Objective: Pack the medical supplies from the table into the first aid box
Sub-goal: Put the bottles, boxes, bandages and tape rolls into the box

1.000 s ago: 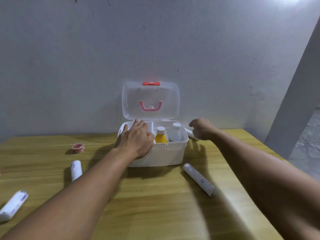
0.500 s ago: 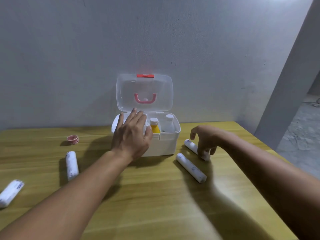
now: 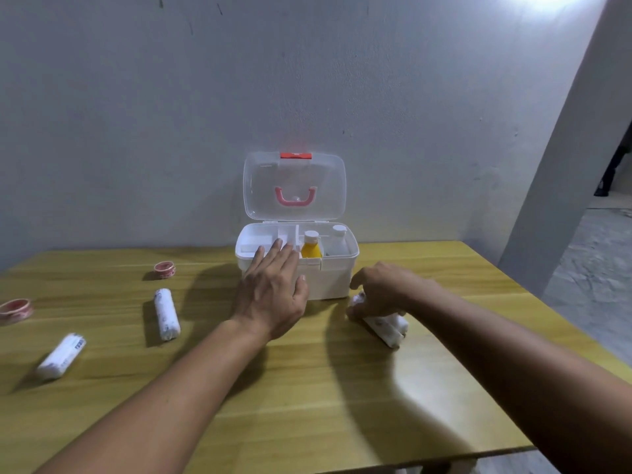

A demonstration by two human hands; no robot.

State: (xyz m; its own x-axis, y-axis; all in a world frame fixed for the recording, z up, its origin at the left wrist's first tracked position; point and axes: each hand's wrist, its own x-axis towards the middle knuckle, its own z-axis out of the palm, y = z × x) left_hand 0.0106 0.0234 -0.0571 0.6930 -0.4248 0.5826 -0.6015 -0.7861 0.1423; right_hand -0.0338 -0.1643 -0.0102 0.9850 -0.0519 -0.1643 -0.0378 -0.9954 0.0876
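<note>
The right hand, right of centre in the frame, is curled down over two white paper-wrapped gauze rolls that lie side by side on the yellow wooden table. The fingers arch over the near ends of the rolls and touch them; whether they have closed fully on both rolls cannot be told, because the hand hides the contact.

Procedure for this step, as judged from the scene: gather both rolls parallel against the palm, close the fingers round the pair, and lift only when neither can roll free. The rolls are light and round, so a loose hold is likely to let one slip. Carry them up and left over the rim of the white plastic first aid box, which stands just beside the hand, touching or nearly touching the rolls' far ends.

The left hand, at centre frame, is flat and open, holding nothing; its fingertips reach over the box's front rim toward the left compartment. It appears to steady the box. The clear hinged lid with pink handle stands upright against the wall.

Inside, on the right, stand a yellow bottle with a white cap and a white bottle.

Well apart, at the left of the frame, remain a third white gauze roll, a fourth white roll with blue print, and two pink tape rings.
</note>
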